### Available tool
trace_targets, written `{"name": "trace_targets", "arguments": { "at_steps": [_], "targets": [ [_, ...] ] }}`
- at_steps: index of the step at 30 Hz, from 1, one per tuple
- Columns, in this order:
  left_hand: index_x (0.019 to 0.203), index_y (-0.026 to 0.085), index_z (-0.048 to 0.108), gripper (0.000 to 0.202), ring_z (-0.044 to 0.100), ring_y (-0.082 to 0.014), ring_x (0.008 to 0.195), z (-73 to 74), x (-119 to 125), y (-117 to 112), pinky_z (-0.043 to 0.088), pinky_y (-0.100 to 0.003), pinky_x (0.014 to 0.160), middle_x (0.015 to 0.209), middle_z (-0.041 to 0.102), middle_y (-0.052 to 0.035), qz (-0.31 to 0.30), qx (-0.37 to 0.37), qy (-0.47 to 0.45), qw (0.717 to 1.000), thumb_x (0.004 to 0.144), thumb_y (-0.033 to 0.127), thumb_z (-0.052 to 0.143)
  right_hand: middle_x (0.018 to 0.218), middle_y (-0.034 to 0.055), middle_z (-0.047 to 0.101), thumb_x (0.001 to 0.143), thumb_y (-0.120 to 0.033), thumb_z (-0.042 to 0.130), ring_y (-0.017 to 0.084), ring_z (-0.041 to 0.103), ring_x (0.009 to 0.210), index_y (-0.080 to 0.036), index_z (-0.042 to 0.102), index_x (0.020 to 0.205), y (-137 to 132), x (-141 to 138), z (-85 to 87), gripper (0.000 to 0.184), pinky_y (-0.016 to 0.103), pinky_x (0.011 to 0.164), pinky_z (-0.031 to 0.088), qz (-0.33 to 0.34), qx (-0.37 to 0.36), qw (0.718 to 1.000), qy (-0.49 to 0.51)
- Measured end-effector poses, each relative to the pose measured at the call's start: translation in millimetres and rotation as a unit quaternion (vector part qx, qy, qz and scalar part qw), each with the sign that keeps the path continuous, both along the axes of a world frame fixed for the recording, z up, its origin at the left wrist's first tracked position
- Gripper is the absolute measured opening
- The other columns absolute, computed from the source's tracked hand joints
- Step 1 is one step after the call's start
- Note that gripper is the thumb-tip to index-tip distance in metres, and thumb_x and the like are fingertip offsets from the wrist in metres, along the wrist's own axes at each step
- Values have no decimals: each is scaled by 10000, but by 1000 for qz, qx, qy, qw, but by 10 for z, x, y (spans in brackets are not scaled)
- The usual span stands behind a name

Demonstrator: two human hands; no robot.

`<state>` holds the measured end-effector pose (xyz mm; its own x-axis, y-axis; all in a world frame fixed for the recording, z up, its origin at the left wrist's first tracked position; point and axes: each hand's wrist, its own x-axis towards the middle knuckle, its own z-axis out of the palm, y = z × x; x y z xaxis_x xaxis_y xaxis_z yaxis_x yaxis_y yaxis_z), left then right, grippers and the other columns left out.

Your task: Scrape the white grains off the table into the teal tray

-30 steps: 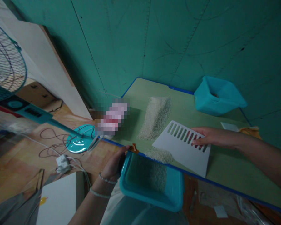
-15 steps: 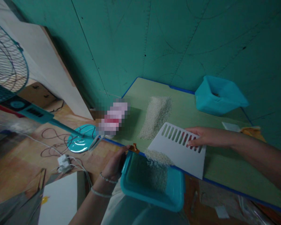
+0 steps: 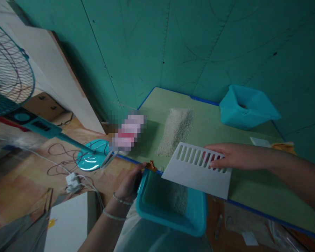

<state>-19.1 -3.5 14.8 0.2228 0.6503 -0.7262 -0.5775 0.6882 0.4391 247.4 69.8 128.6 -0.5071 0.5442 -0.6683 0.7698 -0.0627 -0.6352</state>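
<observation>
The white slotted plate has been shifted leftward and toward the near side of the table by the right grip. A stretch of the blue edge above the turquoise bin is now covered. The small grain heap previously seen there has been cleared off.

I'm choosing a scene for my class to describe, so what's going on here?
A person's right hand holds a slotted board along the table's near edge, by the near bin. The left hand is at that bin's left side, its fingers mostly hidden. Pale grains lie in the near bin, and a larger heap lies on the table beyond the board. Another bin stands at the back right.
</observation>
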Motion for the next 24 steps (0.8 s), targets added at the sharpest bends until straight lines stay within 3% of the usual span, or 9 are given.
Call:
{"name": "trace_targets", "arguments": {
  "at_steps": [10, 15, 24],
  "targets": [
    [781, 105, 646, 154, 673, -155, 547, -14, -22, -8, 526, -246, 599, 614, 733, -41, -8, 25, -32, 999, 814, 200, 530, 898, 43, 685, 670, -420, 606, 244, 635, 852, -207, 591, 899, 175, 180, 25, 313, 336, 709, 502, -48, 69, 996, -7],
    [729, 101, 661, 199, 645, -130, 501, 10, -11, -16, 501, -211, 557, 537, 704, -9, -4, 35, -47, 998, 818, 224, 532, 900, 44, 675, 671, -382, 596, 228, 640, 827, -201, 569, 909, 212, 103, -26, 300, 324, 698, 504, -35, 55, 998, -2],
    [763, 103, 654, 170, 662, -138, 532, -50, -54, -8, 517, -219, 595, 600, 727, -24, -11, 38, -47, 998, 816, 215, 539, 888, 41, 671, 664, -322, 591, 220, 638, 818, -196, 567, 897, 240, -72, -28, 266, 298, 666, 503, -13, 67, 998, -7]
  ]
}}
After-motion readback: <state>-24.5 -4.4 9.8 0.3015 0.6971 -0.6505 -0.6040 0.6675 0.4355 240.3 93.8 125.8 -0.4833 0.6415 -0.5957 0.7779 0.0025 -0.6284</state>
